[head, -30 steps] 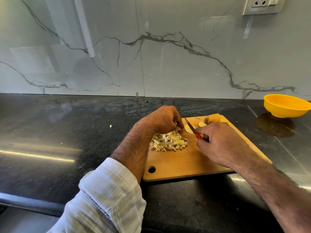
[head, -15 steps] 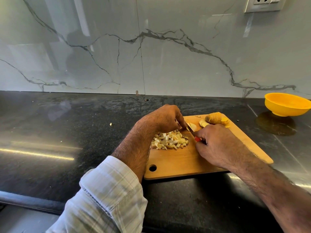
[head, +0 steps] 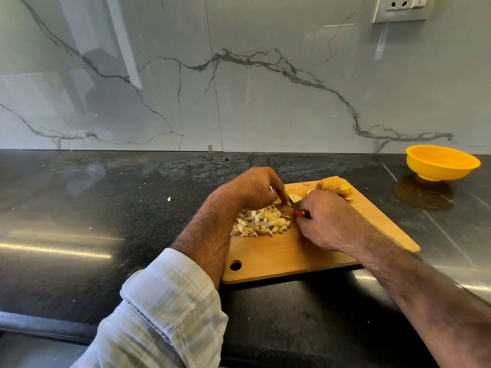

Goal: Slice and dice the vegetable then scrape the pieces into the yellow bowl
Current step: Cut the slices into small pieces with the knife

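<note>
Your left hand (head: 251, 188) sits at the far-middle of the wooden cutting board (head: 287, 256), fingers curled down and pinching a pale slice (head: 295, 197) of the vegetable against the wood. Your right hand (head: 322, 221) is closed around a small knife (head: 295, 208); only a sliver of red handle and a short stretch of blade show between the two hands, so the edge's exact contact with the slice is hard to make out. The two hands are nearly touching over the slice.

Diced pieces (head: 261, 221) lie in a loose heap on the board, just under and beside your left wrist, on the board's left half. They are pale with yellowish edges.

At the board's far right corner sits the uncut stub of the vegetable (head: 329, 183), with a short fan of yellow round slices (head: 346, 192) leaning off its right side. A few small scraps lie on the wood just left of the stub.

The yellow bowl (head: 442, 162) stands on the dark bench (head: 106, 208) well apart from the board, to the far right near the wall; what is inside cannot be seen from this angle.

One stray pale bit (head: 169, 199) rests on the bench left of the board. Your left forearm wears a rolled pale checked sleeve (head: 170, 309); the right forearm is bare. Behind is a grey marbled wall panel with a socket plate (head: 402, 7) at top right.
</note>
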The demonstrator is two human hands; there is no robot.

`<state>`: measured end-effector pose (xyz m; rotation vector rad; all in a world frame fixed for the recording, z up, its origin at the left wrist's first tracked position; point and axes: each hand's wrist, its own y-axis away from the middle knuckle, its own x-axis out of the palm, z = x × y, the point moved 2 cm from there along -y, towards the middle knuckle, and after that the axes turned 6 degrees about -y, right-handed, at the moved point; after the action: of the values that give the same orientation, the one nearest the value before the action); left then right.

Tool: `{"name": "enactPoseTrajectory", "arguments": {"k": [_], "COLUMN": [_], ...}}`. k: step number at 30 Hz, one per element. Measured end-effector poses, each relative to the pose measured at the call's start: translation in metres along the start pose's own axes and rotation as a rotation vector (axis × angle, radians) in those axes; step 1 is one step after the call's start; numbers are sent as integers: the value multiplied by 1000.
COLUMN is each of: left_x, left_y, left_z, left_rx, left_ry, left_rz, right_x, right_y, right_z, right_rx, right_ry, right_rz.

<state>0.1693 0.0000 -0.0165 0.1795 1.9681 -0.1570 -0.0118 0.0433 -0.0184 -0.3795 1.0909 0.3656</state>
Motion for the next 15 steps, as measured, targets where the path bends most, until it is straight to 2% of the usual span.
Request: {"name": "enactPoseTrajectory", "arguments": {"k": [6,15], "left_x": [3,15], "left_y": [-5,-10], "left_z": [-3,-18], "left_rx": [-1,94], "left_ry": [-28,-69], "left_rz": [-129,21], "right_x": [-30,-31], "right_y": [19,15], "right_z": [-23,-33], "right_rx": [-85,-25], "right_ry": [-53,-22], "right_rz": [-197,-10]}}
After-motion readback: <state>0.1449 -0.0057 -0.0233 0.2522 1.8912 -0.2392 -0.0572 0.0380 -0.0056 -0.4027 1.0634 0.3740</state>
